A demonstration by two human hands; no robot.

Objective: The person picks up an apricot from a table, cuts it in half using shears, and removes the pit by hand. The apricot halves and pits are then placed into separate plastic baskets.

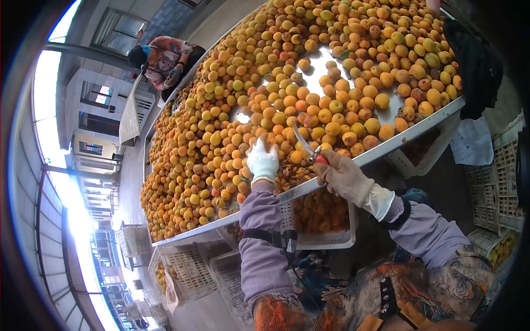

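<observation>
Orange and yellow fruits (221, 110) cover a large metal-edged table (408, 134). My left hand (263, 160), in a white glove, reaches in among the fruits near the table's front edge, its fingertips touching them; whether it grips one is not clear. Over that edge, to the right, my right hand (345, 176) in a soiled glove is closed round the red handle of a curved cutting tool (303, 142). The tool's blades point up and left over the fruits. Brown dried bits (295, 175) lie between my two hands.
A white crate of fruit (331, 237) stands under the front edge, with another crate (185, 267) to its left. Stacked crates (486, 193) are at the right. Dark cloth (475, 66) hangs at the right corner. Another person (165, 60) works across the table at upper left.
</observation>
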